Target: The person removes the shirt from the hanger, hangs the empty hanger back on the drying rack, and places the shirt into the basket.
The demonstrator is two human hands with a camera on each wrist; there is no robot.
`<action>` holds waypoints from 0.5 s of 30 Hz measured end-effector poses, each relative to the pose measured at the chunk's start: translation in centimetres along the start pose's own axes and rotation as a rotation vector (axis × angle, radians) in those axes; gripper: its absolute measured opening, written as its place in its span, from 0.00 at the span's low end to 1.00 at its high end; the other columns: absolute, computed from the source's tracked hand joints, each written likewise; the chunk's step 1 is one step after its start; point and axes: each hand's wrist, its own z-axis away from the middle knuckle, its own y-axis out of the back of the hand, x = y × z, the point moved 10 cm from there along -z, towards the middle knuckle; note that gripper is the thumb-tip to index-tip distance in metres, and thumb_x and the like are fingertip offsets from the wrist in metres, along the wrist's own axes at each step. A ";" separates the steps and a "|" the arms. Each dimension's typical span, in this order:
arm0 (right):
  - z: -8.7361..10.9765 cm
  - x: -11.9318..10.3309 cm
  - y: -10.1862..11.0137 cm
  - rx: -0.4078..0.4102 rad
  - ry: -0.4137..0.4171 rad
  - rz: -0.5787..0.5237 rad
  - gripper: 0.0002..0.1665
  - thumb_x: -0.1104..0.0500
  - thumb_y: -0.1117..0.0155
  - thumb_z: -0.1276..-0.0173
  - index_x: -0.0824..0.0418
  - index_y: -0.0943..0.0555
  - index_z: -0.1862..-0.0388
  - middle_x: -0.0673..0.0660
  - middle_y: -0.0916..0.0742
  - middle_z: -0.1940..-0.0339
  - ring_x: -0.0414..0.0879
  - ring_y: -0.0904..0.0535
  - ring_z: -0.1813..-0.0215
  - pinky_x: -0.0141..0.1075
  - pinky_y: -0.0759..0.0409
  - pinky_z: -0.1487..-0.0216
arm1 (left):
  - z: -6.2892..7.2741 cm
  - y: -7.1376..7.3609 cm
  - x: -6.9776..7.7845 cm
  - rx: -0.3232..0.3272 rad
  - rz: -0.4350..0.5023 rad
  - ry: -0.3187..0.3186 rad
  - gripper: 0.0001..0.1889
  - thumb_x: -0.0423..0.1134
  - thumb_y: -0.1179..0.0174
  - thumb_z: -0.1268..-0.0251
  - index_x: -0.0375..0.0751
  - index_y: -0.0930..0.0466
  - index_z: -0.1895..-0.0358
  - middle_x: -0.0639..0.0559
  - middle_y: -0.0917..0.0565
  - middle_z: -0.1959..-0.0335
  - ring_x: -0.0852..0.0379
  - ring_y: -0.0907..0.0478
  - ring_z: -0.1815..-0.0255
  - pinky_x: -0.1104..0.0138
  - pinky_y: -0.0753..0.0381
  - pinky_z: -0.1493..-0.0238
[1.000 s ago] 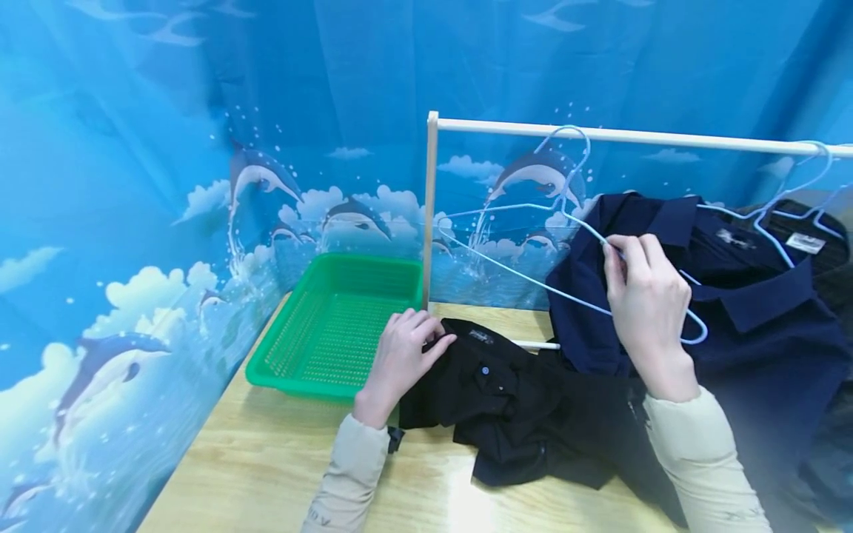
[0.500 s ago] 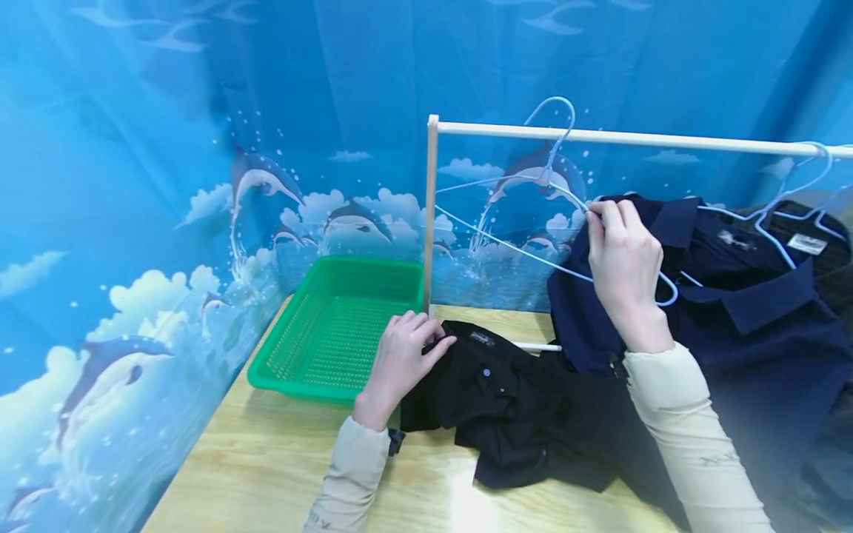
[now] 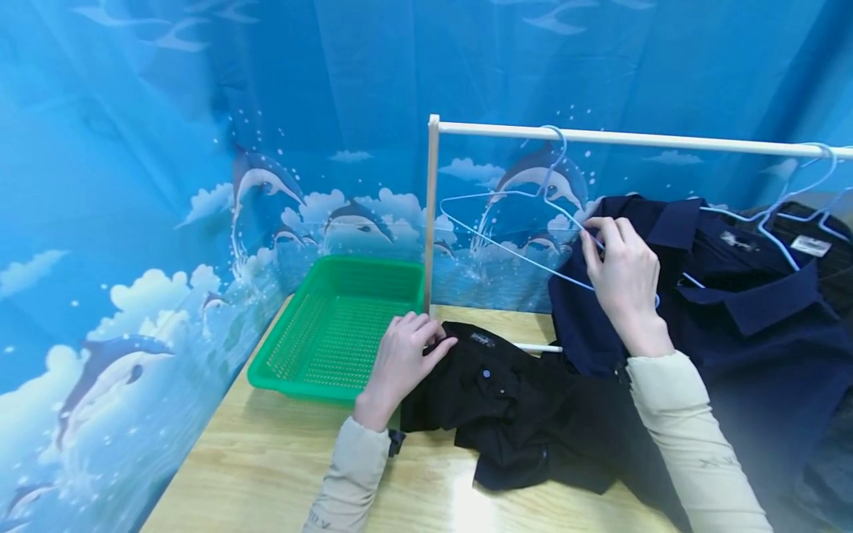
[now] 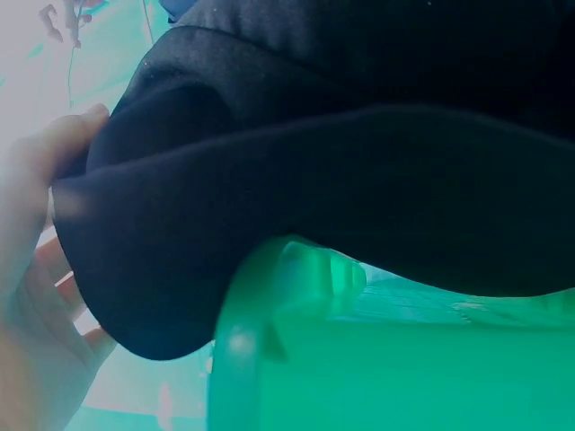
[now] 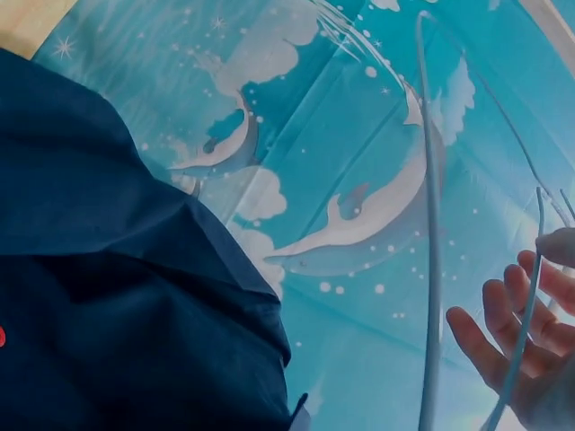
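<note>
A light-blue wire hanger (image 3: pixel 509 194) hangs at the rail (image 3: pixel 486 130), its hook's curve over the bar and its frame bare. My right hand (image 3: pixel 626 270) pinches the hanger's sloping shoulder; in the right wrist view the thumb presses the hanger wire (image 5: pixel 528 310) toward the fingers. My left hand (image 3: pixel 400 361) holds the collar edge of a black shirt (image 3: pixel 526 414) lying crumpled on the table. In the left wrist view the black cloth (image 4: pixel 225 206) lies between the thumb and the fingers behind it.
Behind the left hand stands a green perforated basket (image 3: pixel 336 326). A navy shirt (image 3: pixel 740 326) and another dark garment (image 3: pixel 836 259) hang on hangers at the right. The wooden table (image 3: pixel 266 459) meets a dolphin-print curtain (image 3: pixel 320 96); a wooden post (image 3: pixel 431 215) holds the rail's left end.
The right hand raised the hanger until its hook stood above the rail, moving left, then lowered it so the hook's curve meets the bar. The left hand and black shirt stay in place.
</note>
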 end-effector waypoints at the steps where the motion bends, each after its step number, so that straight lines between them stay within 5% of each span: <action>1: 0.1 -0.1 0.1 -0.003 0.004 0.003 0.13 0.58 0.39 0.23 0.68 0.18 0.50 0.65 0.19 0.65 0.59 0.23 0.71 0.49 0.27 0.73 | 0.0 0.0 0.0 -0.001 0.000 0.002 0.10 0.47 0.27 0.37 0.47 0.16 0.69 0.57 0.23 0.74 0.58 0.30 0.71 0.64 0.31 0.65; 6: 0.9 -1.1 1.4 0.021 0.047 0.005 0.15 0.57 0.36 0.25 0.67 0.19 0.47 0.66 0.18 0.59 0.61 0.22 0.64 0.52 0.22 0.67 | 0.1 -0.1 0.1 0.004 -0.005 0.001 0.10 0.47 0.27 0.37 0.47 0.16 0.69 0.57 0.23 0.74 0.58 0.30 0.71 0.64 0.31 0.65; 15: 5.0 -4.9 4.4 0.244 0.227 -0.057 0.14 0.66 0.28 0.35 0.65 0.14 0.50 0.67 0.14 0.55 0.65 0.20 0.55 0.56 0.20 0.61 | 0.0 -0.5 0.8 -0.001 0.008 -0.024 0.08 0.47 0.29 0.35 0.48 0.16 0.67 0.58 0.21 0.73 0.58 0.29 0.70 0.64 0.30 0.65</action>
